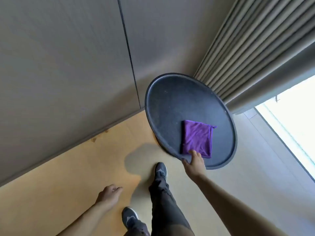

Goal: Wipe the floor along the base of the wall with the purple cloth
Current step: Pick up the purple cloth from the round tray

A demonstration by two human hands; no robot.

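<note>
Standing on the floor (68, 176), listed left to right. Wall (59, 65): grey panels with one dark vertical seam, meeting the floor along a grey base strip. Floor: tan boards beside the wall, paler surface farther right. My left hand (109, 195): hanging free above the tan boards, fingers loosely curled, holding nothing. My shoes: one (160, 170) forward, near the table's near edge; the other (129, 217) back, below the left hand. Round dark table (170, 103): raised rim, far edge close to the wall and curtain. Purple cloth (197, 138): folded square, lying flat on the table toward its near edge. My right hand (195, 160): at the table's near edge, fingertips touching the cloth's near edge, grip not closed around it. Curtain (252, 48): pleated, grey-beige, beyond the table's right edge. Bright window (293, 120): far right.
</note>
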